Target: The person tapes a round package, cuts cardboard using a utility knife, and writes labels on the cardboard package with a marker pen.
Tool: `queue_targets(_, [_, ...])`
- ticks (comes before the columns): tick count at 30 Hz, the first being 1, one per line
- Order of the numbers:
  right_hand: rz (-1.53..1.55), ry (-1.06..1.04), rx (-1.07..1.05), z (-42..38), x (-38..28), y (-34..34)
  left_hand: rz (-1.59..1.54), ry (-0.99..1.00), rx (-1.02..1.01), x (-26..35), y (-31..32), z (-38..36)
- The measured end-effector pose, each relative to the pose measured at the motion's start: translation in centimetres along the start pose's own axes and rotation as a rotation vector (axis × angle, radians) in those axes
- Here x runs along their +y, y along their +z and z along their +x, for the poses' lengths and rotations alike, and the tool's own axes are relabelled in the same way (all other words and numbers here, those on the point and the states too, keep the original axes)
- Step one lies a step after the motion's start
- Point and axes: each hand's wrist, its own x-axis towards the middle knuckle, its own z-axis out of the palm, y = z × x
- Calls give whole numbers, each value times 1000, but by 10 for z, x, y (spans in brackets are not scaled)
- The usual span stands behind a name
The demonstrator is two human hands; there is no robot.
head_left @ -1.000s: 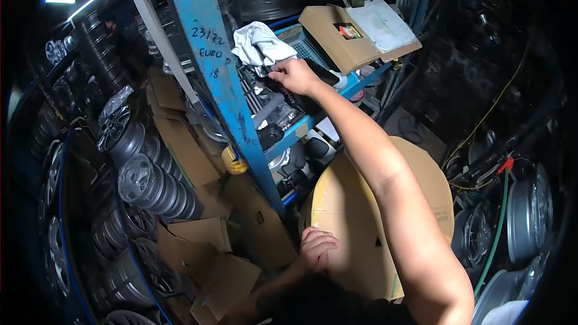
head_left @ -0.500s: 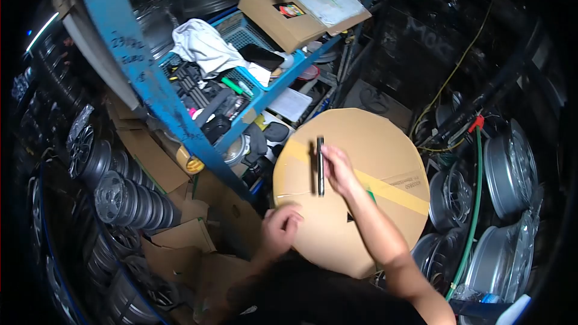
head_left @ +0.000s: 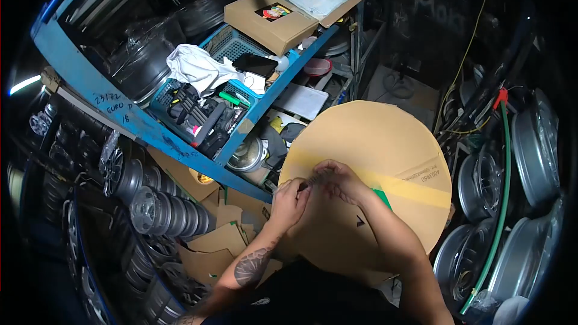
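Observation:
Over the round cardboard disc, both hands meet near its left part. My left hand is closed on one end of a dark marker, which looks blurred. My right hand is closed around the marker's other end, its fingers partly smeared by motion. Yellow tape crosses the disc, with a green patch and a small black mark nearby.
At the upper left a blue shelf holds a basket of tools, a white cloth and a cardboard box. Metal wheel rims stand at left and more at right, beside a green hose.
My left hand has moved up and right to the marker, and my right hand has turned it from upright to slanted. The camera view has shifted.

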Motion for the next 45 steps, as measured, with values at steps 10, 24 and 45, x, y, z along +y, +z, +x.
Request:
queue_targets(10, [-440, -244, -60, -5, 22, 2, 188, 57, -252, 22, 10, -4])
queue_targets(24, [49, -809, 1578, -350, 274, 110, 306, 300, -253, -42, 0, -40])
queue_targets(45, [-126, -125, 3046, -817, 616, 470, 53, 612, -1432, 235, 71, -359])
